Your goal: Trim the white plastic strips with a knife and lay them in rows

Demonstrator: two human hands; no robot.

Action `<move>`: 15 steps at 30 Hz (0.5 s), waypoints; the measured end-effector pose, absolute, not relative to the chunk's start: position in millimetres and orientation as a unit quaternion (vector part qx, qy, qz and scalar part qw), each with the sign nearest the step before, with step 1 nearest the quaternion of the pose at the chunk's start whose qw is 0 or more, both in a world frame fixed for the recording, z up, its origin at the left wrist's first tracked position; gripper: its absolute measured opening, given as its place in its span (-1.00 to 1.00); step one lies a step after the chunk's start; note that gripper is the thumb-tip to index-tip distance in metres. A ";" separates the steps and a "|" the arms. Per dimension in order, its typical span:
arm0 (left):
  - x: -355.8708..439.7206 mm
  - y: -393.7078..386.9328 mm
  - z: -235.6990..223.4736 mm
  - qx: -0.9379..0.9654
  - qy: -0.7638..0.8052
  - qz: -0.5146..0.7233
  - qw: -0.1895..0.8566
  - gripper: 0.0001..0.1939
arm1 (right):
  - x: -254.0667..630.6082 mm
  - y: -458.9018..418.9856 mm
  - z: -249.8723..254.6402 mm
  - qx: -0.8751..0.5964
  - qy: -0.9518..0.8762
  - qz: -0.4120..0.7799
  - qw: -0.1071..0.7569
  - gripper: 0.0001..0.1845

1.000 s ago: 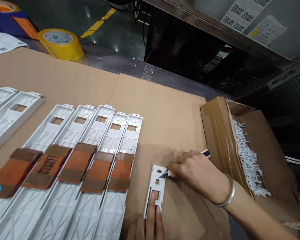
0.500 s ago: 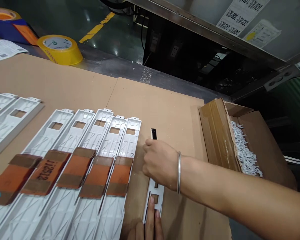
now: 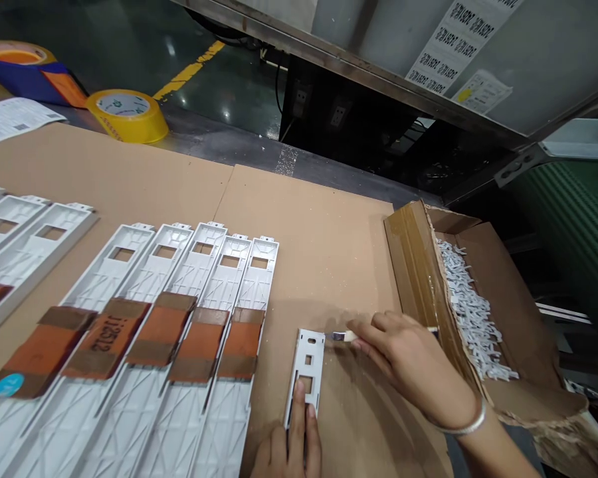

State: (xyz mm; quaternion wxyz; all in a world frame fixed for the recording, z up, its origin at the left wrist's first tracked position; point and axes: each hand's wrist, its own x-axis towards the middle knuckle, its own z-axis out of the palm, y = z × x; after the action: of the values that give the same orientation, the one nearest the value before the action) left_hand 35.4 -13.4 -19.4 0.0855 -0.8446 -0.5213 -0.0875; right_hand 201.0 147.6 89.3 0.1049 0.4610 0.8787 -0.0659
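A narrow white plastic part with square cut-outs lies on the cardboard-covered table. My left hand presses it flat with two extended fingers near its lower end. My right hand is closed around a small knife, its blade tip touching the part's upper right corner. A bangle sits on that wrist.
Several long white plastic panels with brown-orange cardboard pads lie side by side to the left. An open carton of white plastic trimmings stands at the right. A yellow tape roll and papers sit at the far left edge.
My right hand swung from the part's top edge across to its left side, then back to the right, bringing the knife to the upper right corner. Left fingers stayed pressing.
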 end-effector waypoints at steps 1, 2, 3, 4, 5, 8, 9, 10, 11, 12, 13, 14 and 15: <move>35.5 -13.6 -18.9 -0.845 -0.522 -0.087 0.078 -0.61 | 205.5 135.9 79.9 0.491 0.862 -0.087 0.087 -0.76; 35.6 -14.0 -18.4 -0.844 -0.524 -0.086 0.067 -0.61 | 208.9 124.6 69.6 0.523 0.844 -0.097 0.067 -0.72; 35.7 -14.6 -17.9 -0.841 -0.531 -0.086 0.051 -0.60 | 211.1 114.1 59.1 0.553 0.826 -0.095 0.044 -0.69; 35.5 -15.3 -17.2 -0.837 -0.540 -0.085 0.028 -0.59 | 212.2 104.7 48.9 0.578 0.811 -0.085 0.020 -0.67; 34.9 -16.0 -16.3 -0.831 -0.549 -0.089 -0.001 -0.56 | 212.3 96.4 39.7 0.599 0.797 -0.076 -0.007 -0.65; 30.4 -18.0 -11.4 -0.791 -0.566 -0.186 -0.143 -0.43 | 209.0 77.4 21.8 0.636 0.763 -0.076 -0.083 -0.64; 28.1 -18.2 -8.6 -0.762 -0.561 -0.249 -0.207 -0.40 | 207.4 71.8 19.7 0.646 0.749 -0.091 -0.114 -0.64; 25.6 -17.9 -5.0 -0.722 -0.548 -0.315 -0.281 -0.39 | 205.8 65.7 19.4 0.653 0.735 -0.107 -0.148 -0.64; 23.3 -17.0 -0.4 -0.666 -0.532 -0.378 -0.362 -0.40 | 203.9 59.0 20.9 0.656 0.723 -0.119 -0.179 -0.63; 21.4 -15.4 5.2 -0.595 -0.512 -0.428 -0.448 -0.42 | 201.8 51.2 23.8 0.657 0.710 -0.142 -0.208 -0.62; 20.0 -13.0 11.9 -0.511 -0.489 -0.464 -0.533 -0.43 | 199.3 42.3 27.8 0.655 0.693 -0.186 -0.239 -0.61; 19.3 -9.9 19.6 -0.418 -0.465 -0.485 -0.611 -0.44 | 196.4 32.2 32.7 0.648 0.670 -0.249 -0.264 -0.60; 19.5 -6.3 28.2 -0.327 -0.442 -0.494 -0.674 -0.43 | 193.2 20.9 38.0 0.634 0.641 -0.329 -0.282 -0.57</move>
State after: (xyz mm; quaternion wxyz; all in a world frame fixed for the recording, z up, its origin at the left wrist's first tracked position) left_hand 19.5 -6.3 28.2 -0.6737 -0.3265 -0.4422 -0.4939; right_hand 193.2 20.9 38.0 -0.2817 0.6339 0.6409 -0.3286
